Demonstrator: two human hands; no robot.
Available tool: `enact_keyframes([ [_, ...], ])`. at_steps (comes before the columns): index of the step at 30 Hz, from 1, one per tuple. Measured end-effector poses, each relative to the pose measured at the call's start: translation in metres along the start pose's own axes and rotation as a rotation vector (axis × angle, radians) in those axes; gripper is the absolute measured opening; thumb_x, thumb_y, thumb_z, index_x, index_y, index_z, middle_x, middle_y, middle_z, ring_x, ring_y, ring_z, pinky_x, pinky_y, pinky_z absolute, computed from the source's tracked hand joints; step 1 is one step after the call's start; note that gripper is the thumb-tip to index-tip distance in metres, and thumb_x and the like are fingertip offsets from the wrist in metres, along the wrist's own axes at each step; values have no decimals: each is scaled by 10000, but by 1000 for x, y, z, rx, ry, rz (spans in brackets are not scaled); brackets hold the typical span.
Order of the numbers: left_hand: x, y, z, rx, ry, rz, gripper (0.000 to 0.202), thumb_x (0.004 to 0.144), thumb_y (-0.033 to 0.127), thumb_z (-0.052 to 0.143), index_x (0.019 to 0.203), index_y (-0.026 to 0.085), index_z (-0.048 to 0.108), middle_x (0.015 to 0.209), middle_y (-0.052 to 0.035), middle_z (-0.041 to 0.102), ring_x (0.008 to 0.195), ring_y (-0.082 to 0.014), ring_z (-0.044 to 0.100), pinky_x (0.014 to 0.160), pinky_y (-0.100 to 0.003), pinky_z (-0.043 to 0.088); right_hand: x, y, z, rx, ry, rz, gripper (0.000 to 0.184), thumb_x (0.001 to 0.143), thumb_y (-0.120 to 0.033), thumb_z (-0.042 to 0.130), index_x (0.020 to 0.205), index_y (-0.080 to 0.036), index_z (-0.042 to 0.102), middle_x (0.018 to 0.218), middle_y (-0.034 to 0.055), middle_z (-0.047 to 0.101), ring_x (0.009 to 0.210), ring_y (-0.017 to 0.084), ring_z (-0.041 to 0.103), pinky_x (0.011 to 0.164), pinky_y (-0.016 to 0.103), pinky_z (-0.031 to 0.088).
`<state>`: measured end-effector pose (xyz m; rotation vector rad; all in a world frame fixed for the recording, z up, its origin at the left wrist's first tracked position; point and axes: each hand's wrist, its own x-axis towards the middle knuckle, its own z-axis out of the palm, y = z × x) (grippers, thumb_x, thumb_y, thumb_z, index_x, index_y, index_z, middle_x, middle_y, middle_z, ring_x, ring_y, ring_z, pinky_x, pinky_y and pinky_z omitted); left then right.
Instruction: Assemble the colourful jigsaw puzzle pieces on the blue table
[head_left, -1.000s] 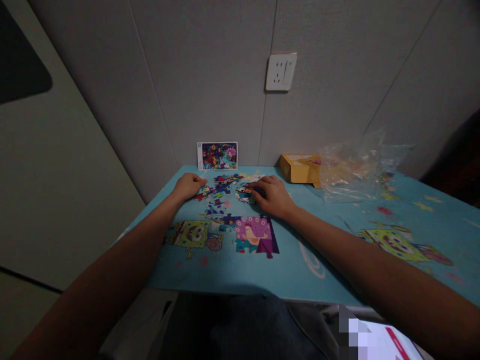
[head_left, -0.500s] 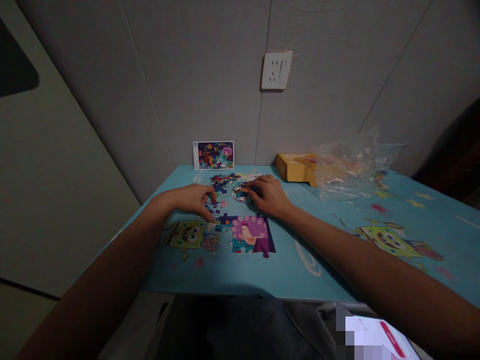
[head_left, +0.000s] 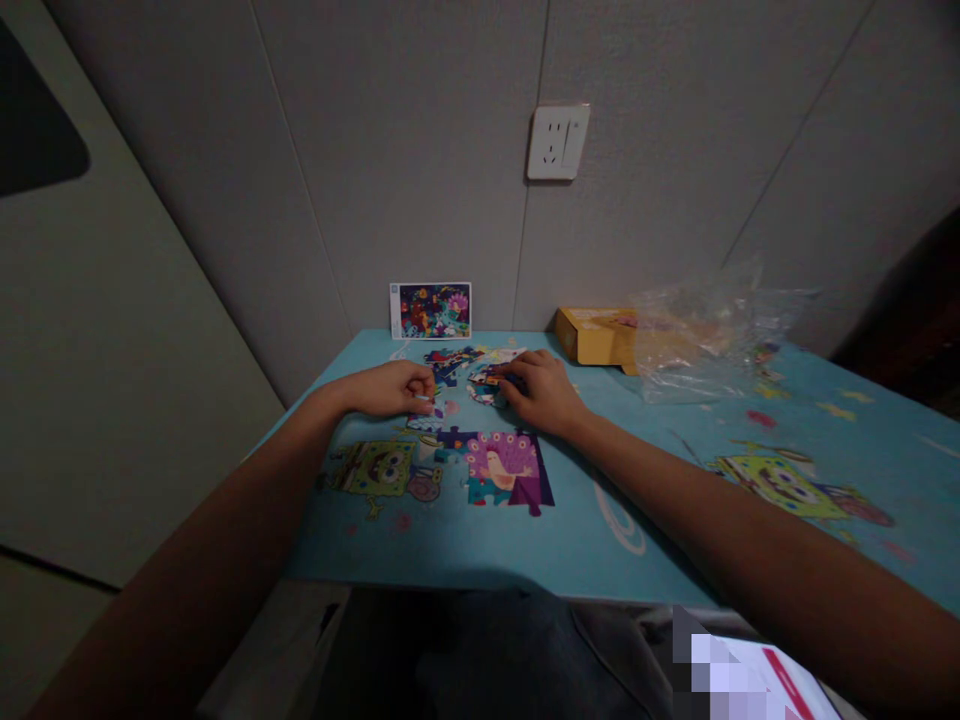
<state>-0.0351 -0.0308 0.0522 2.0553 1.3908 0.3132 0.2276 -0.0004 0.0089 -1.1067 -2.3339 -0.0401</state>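
My left hand (head_left: 391, 389) is closed in a pinch above the left side of the loose pieces, with a small puzzle piece (head_left: 423, 398) between thumb and fingers. Curled over a pile of puzzle pieces (head_left: 484, 388), my right hand (head_left: 546, 393) has its thumb and fingertips closed on a piece there, partly hidden by the fingers. Nearer to me lies a joined puzzle section (head_left: 504, 468) with a pink peacock-like bird and a strip extending left. More loose pieces (head_left: 444, 362) lie behind, between the hands.
A picture card (head_left: 433, 311) leans against the wall at the back. To the right, a yellow box (head_left: 596, 336) stands beside a crumpled clear plastic bag (head_left: 694, 335). The blue tabletop (head_left: 420, 560) carries printed cartoon figures. A lit screen (head_left: 772, 670) shows below the table edge.
My left hand has drawn its spread thumb up to its fingers and now pinches a puzzle piece. My right hand stays at the pile. The view has shifted slightly.
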Motion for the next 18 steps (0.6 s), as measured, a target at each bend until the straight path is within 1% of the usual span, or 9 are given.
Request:
enact_keyframes([
  [2,3,-4,-1,-2,71,10,209,678,384,658,767,203,605,634,3,590,600,-151,528,573,-245,368,0,0,-1,-2,-1,3,293,917,-326,506,1092,-200,706,1002,105,660,966,256,510,850,391,341],
  [4,6,-10,-2,57,213,16,176,725,351,598,802,194,617,615,3,589,578,-150,539,569,-247,374,0,-1,-1,-5,1,3,293,916,-324,507,1090,-200,708,1006,106,661,967,258,511,851,391,345],
  [7,11,-22,-3,113,417,-24,172,774,316,521,831,186,618,549,17,554,490,-145,529,535,-252,372,0,0,-1,-6,6,2,299,914,-329,507,1086,-197,712,1000,106,662,952,259,513,854,393,346],
  [10,16,-32,-4,160,533,-49,173,776,311,521,821,179,623,573,7,578,484,-145,534,522,-254,366,0,0,0,-6,4,4,304,913,-331,506,1088,-194,714,1001,109,660,955,262,512,855,392,346],
  [13,18,-37,-5,218,556,-72,161,762,304,544,805,178,635,604,-11,612,535,-158,558,537,-256,370,0,1,0,-3,-2,11,308,912,-332,507,1094,-192,713,999,109,661,961,264,510,856,392,344],
  [18,17,-38,-6,222,501,-111,162,777,303,527,792,178,629,586,-16,624,550,-172,580,563,-264,393,0,0,-2,1,-10,16,304,905,-317,514,1095,-188,714,996,103,666,948,258,511,856,389,347],
])
